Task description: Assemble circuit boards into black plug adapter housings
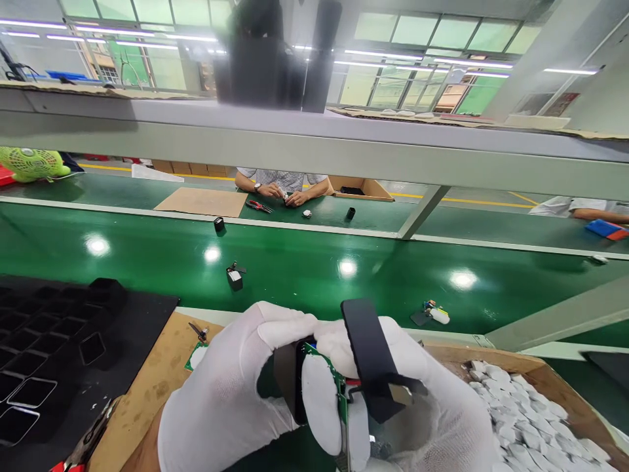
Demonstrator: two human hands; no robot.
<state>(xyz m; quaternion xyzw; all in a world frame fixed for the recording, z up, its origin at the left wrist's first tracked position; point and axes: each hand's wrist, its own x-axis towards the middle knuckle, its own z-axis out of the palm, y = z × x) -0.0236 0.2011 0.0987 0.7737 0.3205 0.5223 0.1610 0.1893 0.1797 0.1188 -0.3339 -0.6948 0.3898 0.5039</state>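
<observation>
Both hands wear white knit gloves, soft and slightly fuzzy. The left hand (236, 393) has its fingers pinched on a thin green circuit board (330, 377) and the dark flat part beside it, thumb pressed over the front. The right hand (432, 413) has its fingers curled around a matte black plastic housing (371, 357), a flat rounded-corner slab standing tilted above the board, touching it. All this is held low over a brown cardboard sheet (152, 387) on the desk. Left lies a black moulded tray (44, 354) of square pockets; right, a cardboard box (550, 380) of small white pieces. Beyond runs a glossy green conveyor belt (314, 262) mirroring ceiling lights, where a person (282, 185) works opposite.
</observation>
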